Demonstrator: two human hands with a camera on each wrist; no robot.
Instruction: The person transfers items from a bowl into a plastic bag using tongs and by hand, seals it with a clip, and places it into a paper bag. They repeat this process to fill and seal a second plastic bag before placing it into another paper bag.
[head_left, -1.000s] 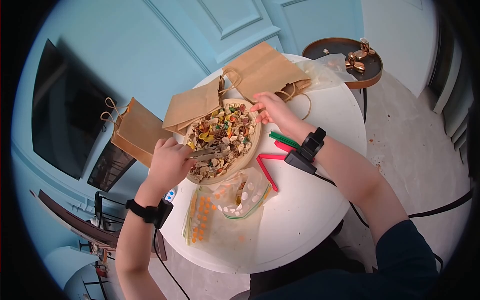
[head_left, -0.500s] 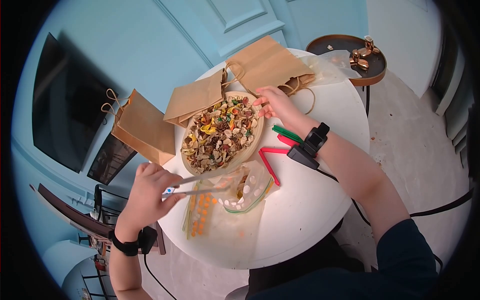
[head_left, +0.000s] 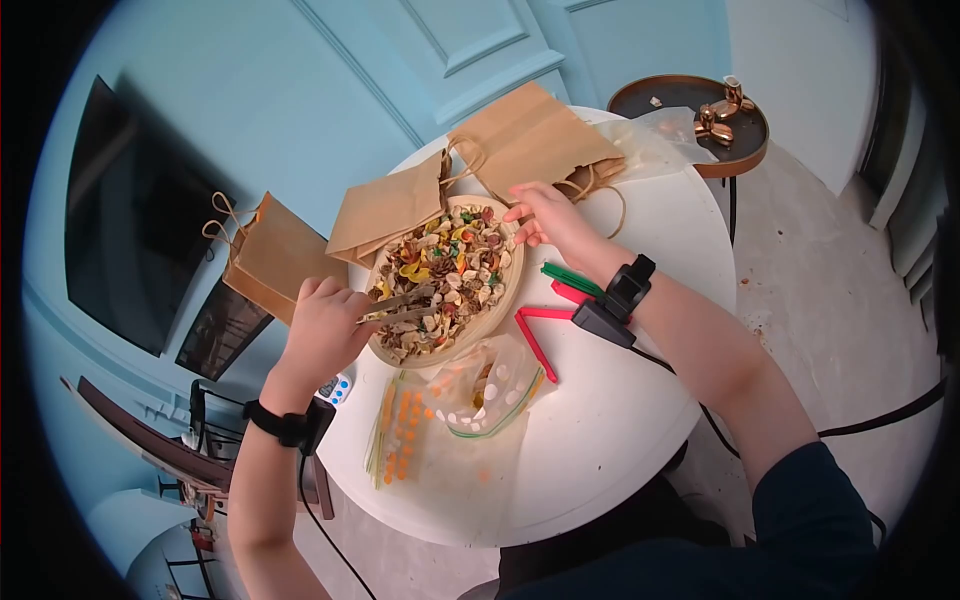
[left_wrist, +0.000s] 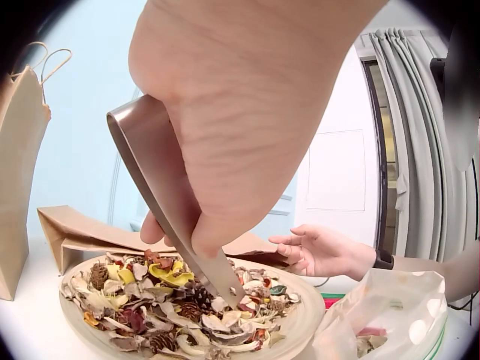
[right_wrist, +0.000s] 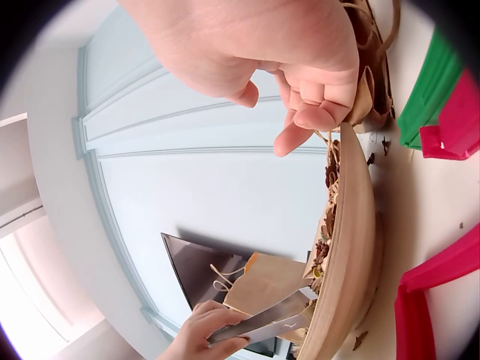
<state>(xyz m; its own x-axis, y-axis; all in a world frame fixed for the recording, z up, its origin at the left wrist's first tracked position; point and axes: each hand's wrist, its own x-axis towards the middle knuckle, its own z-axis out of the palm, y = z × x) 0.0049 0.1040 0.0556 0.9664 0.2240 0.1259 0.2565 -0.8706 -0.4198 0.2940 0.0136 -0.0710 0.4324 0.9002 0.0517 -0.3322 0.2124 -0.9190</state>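
Observation:
My left hand (head_left: 325,325) grips a pair of metal tongs (left_wrist: 154,154), its thumb and fingers on either side of the arms. The tongs' tips reach down into a heap of potpourri (head_left: 440,265), mixed dried petals and small pine cones. That heap fills a shallow light-coloured bowl (head_left: 514,285). At the bowl's far right rim hovers my right hand (head_left: 548,218), fingers loosely bent and nothing between them. In front of the bowl stands a clear zip bag with white dots (head_left: 500,385), its mouth spread and some potpourri inside. An orange-dotted zip bag (head_left: 405,440) lies flat beside it.
Brown paper bags (head_left: 385,212) stand and lie behind the bowl and at its left. Right of it are a red bag clip (head_left: 535,345) and green clips (head_left: 568,278). A side table (head_left: 740,160) with shiny ornaments is at the far right.
Half a second ago the tongs were over the white-dotted zip bag; now my left hand has brought them back into the potpourri. My right hand stays by the rim.

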